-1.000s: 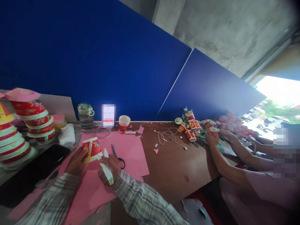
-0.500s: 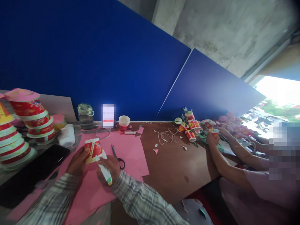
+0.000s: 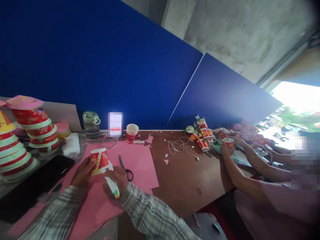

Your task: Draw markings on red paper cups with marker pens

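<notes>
Over a sheet of pink paper (image 3: 140, 163), my left hand (image 3: 83, 171) is closed around a red and white paper cup (image 3: 98, 160), with a pale yellow strip down its side. My right hand (image 3: 116, 180) grips a white tube (image 3: 112, 186) whose lower end is green and yellow. The tube's upper end meets the cup's right side near the base; the exact contact is hidden by my fingers. Just right of my right hand, scissors (image 3: 125, 168) with dark handles lie on the pink paper.
Stacked red cups (image 3: 42, 130) and a black phone-like slab (image 3: 37, 186) are at left. Behind stand a glass jar (image 3: 91, 125), a lit phone (image 3: 115, 125) and a red-white cup (image 3: 132, 132). A white cable (image 3: 178, 145) lies centre. A co-worker's hands (image 3: 227, 148) hold a cup at right.
Almost nothing differs. The cup and both my hands stay in nearly the same place, and the co-worker's body shifts slightly.
</notes>
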The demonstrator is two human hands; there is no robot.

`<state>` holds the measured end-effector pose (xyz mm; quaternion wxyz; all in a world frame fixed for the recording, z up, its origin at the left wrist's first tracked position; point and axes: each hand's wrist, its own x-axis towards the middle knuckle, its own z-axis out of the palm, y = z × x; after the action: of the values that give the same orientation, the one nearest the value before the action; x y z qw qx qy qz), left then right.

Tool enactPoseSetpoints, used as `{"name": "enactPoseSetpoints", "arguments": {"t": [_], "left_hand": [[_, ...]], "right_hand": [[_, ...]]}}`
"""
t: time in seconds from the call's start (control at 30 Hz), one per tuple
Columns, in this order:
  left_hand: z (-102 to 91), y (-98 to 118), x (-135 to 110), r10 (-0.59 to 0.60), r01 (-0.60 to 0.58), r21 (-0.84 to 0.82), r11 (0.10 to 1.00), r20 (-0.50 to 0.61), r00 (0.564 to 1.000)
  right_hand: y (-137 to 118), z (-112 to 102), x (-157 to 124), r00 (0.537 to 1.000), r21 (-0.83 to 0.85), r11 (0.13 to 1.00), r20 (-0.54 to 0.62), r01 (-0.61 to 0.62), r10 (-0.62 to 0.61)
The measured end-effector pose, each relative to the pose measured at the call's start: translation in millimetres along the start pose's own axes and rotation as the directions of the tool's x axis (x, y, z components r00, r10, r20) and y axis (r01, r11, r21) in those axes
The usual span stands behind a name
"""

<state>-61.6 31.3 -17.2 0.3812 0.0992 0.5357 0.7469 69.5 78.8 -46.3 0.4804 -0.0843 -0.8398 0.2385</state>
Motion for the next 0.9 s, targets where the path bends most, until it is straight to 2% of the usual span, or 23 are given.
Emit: {"name": "enactPoseSetpoints", "arguments": {"t": [0.13, 0.63, 0.83, 0.9], "left_hand": [[-0.1, 0.2, -0.6, 0.086, -0.087, 0.069, 0.994, 0.014, 0.996], [-5.2, -7.1, 5.7, 0.103, -0.104, 0.087, 0.991, 0.016, 0.995], [-5.8, -7.0, 5.9, 0.084, -0.085, 0.075, 0.994, 0.023, 0.996], [-5.4, -6.1, 5.1, 0.039, -0.039, 0.045, 0.998, -0.001, 0.999]], "right_hand": [[-1.1, -1.5, 0.7, 1.000, -0.012, 1.000, 0.012, 0.007, -0.007], [1.7, 0.7, -1.1, 1.000, 0.004, 1.000, 0.016, -0.010, 0.010], [1.7, -1.1, -0.8, 0.999, -0.002, 1.000, 0.043, -0.009, 0.009], [2.5, -0.5, -1.4, 0.999, -0.006, 1.000, 0.032, -0.005, 0.006]]}}
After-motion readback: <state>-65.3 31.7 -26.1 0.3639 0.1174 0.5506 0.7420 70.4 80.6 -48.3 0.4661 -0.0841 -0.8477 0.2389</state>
